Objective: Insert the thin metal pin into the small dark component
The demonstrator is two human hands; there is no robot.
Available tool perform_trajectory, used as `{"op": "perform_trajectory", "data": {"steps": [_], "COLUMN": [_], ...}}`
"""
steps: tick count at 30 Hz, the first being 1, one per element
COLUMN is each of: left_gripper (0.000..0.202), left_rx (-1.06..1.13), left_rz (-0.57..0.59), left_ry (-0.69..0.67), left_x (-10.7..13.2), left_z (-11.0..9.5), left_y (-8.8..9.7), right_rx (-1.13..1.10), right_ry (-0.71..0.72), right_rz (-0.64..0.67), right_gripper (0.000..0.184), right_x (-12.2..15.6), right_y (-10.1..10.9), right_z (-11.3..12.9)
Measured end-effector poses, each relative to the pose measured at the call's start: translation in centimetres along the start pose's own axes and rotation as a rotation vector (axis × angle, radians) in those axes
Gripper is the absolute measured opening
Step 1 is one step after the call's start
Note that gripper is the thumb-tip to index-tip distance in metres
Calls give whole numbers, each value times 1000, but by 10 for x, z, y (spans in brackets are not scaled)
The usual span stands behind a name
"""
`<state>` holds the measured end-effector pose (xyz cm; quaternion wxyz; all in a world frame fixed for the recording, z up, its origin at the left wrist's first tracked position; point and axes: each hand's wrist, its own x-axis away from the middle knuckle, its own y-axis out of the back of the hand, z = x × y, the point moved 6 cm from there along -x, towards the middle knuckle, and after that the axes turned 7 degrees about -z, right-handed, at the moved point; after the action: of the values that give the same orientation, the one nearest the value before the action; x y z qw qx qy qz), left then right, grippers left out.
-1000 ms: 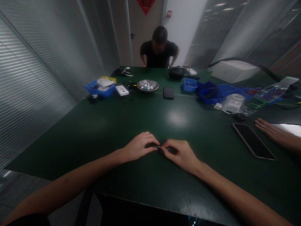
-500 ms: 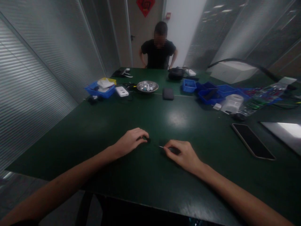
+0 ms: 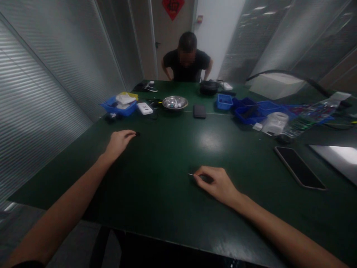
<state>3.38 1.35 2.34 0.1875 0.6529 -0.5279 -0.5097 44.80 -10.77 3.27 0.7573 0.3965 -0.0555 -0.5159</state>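
Note:
My left hand (image 3: 119,141) reaches out to the left over the green table (image 3: 173,208), its fingertips pinched on a small dark part (image 3: 137,133) at the table surface. My right hand (image 3: 216,183) rests on the table near the middle, fingers curled and pinching a thin tool whose pale metal tip (image 3: 190,174) pokes out to the left. The two hands are well apart.
A dark phone (image 3: 299,167) lies at the right. Farther back stand a blue tray (image 3: 119,104) with white things, a metal bowl (image 3: 175,102), a dark wallet-like case (image 3: 199,111), several blue bins (image 3: 251,111) and a white device (image 3: 275,123). A person (image 3: 187,59) stands at the far end.
My left hand has pulled away from my right hand and moved far left and back, carrying the small dark part. Another person's hand at the right edge has gone.

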Motion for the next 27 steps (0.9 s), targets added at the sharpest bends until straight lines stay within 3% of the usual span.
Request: {"op": "perform_trajectory", "data": {"steps": [3,8,11,16,22,27], "left_gripper": [37,43,44,41,42,45], "left_rx": [-87,-230,-202,-88,40,41], "left_rz": [12,97,143,235,338,296], "left_ry": [-3,-57,-90,-99,48,155], "left_x": [0,0,-3,-19,-35,-34], "left_z": [3,-10,-11,7,26,30], "left_y": [3,6,9,11,7,7], "right_rx": [-2,2,4,17,27,14], "right_ry": [1,-7,-8,-8,-10,-9], "right_rz": [0,6,6,14,9,8], "right_gripper": [17,17,17,19,17,16], "right_x": [0,-1,0,1,0,0], "right_y": [1,1,2,2,1,0], "right_z": [1,1,1,0,-3,-3]}}
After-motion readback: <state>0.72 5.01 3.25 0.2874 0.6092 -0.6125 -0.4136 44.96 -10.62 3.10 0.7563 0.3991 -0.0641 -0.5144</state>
